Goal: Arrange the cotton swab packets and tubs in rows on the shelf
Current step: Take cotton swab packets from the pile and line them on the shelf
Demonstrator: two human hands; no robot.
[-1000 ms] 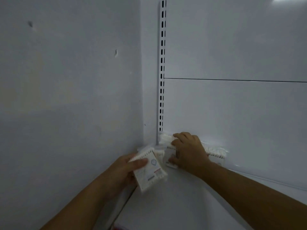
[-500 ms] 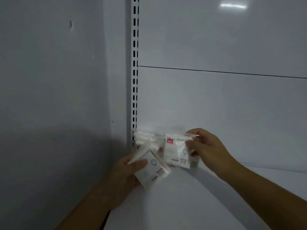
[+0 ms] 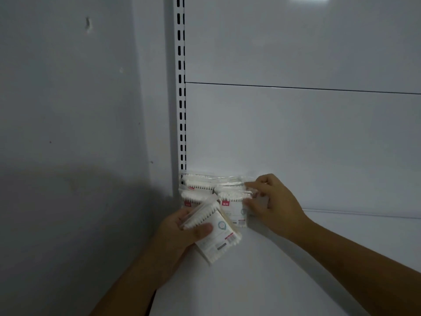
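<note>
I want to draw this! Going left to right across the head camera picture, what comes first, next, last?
Grey wall → left hand → held packet → right hand, pinching a standing packet.

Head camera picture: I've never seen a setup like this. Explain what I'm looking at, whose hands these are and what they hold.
There is no machine here: a person wears a camera on the head, so this single picture looks forward and down at their own two bare hands. They face a white shelf in a corner, with a slotted upright running up the back panel. Several cotton swab packets stand bunched in the back corner. The left hand grips a small stack of packets, thumb on top. The right hand pinches the edge of one standing packet with its fingers. No tubs are in view.
</note>
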